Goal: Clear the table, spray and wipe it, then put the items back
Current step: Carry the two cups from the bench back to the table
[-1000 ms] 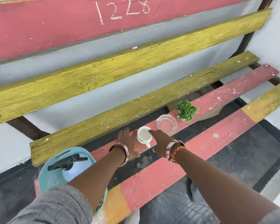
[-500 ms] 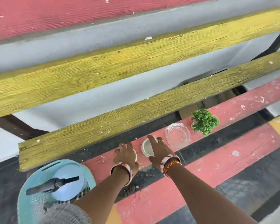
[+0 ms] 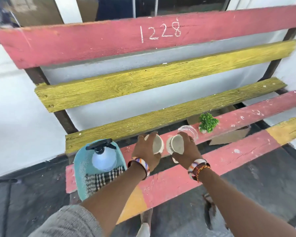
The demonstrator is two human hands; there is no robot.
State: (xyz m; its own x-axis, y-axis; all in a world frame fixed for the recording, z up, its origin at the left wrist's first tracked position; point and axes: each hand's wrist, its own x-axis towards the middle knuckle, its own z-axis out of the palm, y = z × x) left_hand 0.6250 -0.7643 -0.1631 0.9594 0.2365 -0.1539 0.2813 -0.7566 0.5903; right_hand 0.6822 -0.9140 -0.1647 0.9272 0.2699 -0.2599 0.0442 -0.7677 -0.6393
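Note:
My left hand (image 3: 146, 152) grips a white cup (image 3: 157, 144) from above, tipped so its mouth faces me. My right hand (image 3: 188, 150) holds a second white cup (image 3: 176, 145), also tilted, just above the red seat plank (image 3: 229, 124). Both cups are side by side, a small gap apart. A clear glass dish (image 3: 189, 130) lies on the plank right behind my right hand. A small green plant (image 3: 208, 123) in a white pot stands to the right of the dish.
A teal basket (image 3: 82, 168) at the left end of the bench holds a spray bottle (image 3: 103, 156) with a black trigger and a checked cloth (image 3: 102, 178). Yellow and red backrest planks (image 3: 161, 79) rise behind. A cardboard piece (image 3: 229, 137) lies under the slats.
Both hands have closed on the two cups and lifted and tipped them off the plank. The camera view has tilted up and back, showing more of the backrest.

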